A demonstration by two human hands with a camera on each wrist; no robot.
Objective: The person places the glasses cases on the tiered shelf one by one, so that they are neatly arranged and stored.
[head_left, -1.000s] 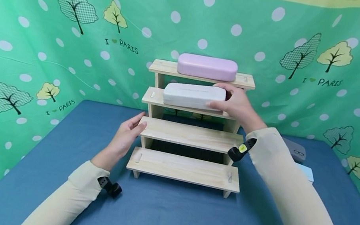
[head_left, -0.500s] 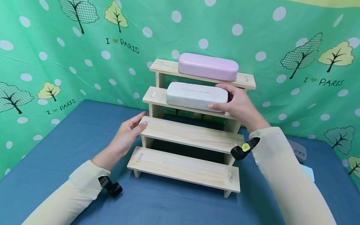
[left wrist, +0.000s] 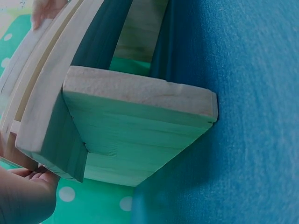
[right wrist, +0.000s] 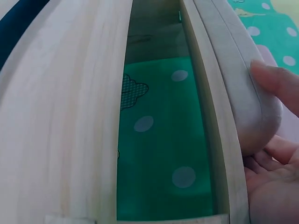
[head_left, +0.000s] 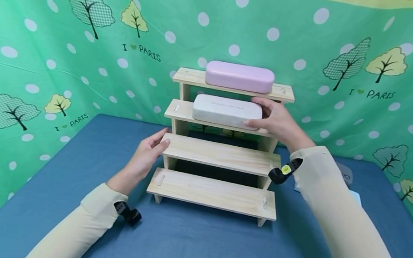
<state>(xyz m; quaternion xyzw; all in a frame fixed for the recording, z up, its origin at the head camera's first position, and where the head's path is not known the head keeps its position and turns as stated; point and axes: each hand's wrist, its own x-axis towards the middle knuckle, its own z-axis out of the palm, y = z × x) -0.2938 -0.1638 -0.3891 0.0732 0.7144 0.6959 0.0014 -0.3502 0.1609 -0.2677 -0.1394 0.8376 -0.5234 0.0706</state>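
Observation:
A pale wooden step shelf (head_left: 213,194) with several tiers stands on the blue cloth. On its second tier from the top sits a white glasses case (head_left: 218,111), lying lengthwise. My right hand (head_left: 276,119) holds the case by its right end, thumb in front and fingers behind; the right wrist view shows the thumb on the white case (right wrist: 243,79) and the fingers curled under its end. My left hand (head_left: 143,157) grips the left end of a lower tier, thumb at the front edge. Above, a lilac glasses case (head_left: 239,77) rests on the top tier.
A grey case (head_left: 344,173) with a glasses mark lies on the blue cloth (head_left: 185,250) to the right, partly behind my right sleeve. Beside it a light blue flat thing (head_left: 355,197) shows. A green dotted curtain (head_left: 227,12) hangs close behind the shelf.
My right hand has shifted the white case a little to the right along its tier and straightened it parallel to the edge. The left hand stays on the shelf.

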